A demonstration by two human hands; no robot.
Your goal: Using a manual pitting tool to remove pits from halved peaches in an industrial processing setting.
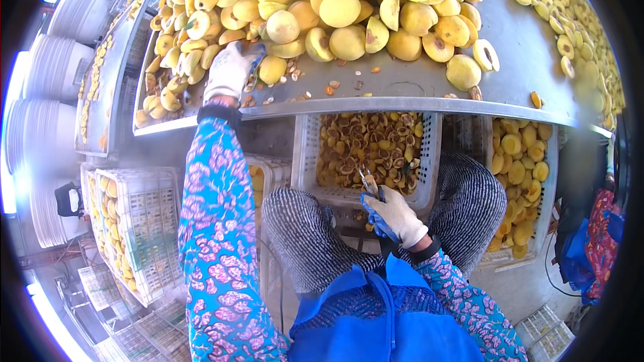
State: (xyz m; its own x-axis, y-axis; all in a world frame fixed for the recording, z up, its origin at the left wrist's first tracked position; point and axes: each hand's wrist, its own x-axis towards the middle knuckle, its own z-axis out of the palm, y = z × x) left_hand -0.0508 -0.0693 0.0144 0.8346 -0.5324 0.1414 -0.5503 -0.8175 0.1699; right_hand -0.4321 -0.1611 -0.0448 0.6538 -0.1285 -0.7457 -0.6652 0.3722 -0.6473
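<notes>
My left hand (pixel 231 68), in a white glove with blue fingertips, reaches onto the metal table (pixel 327 106) at the lower edge of a heap of halved yellow peaches (pixel 339 8). Its fingers touch the fruit; whether they grip a piece cannot be told. In my right hand (pixel 395 216), gloved the same way, is a small pitting tool (pixel 370 183) with a metal tip. It is held over a white plastic crate (pixel 304 153) that stands between my knees, below the table's edge. Brown pits and fruit scraps (pixel 370 146) fill that crate.
A crate of yellow peach halves (pixel 518 161) stands right of my knee. Stacked crates with fruit (pixel 146 226) are at the left. More halves (pixel 566 45) lie on the table's right side. A person in a red patterned sleeve (pixel 601 241) is at the far right.
</notes>
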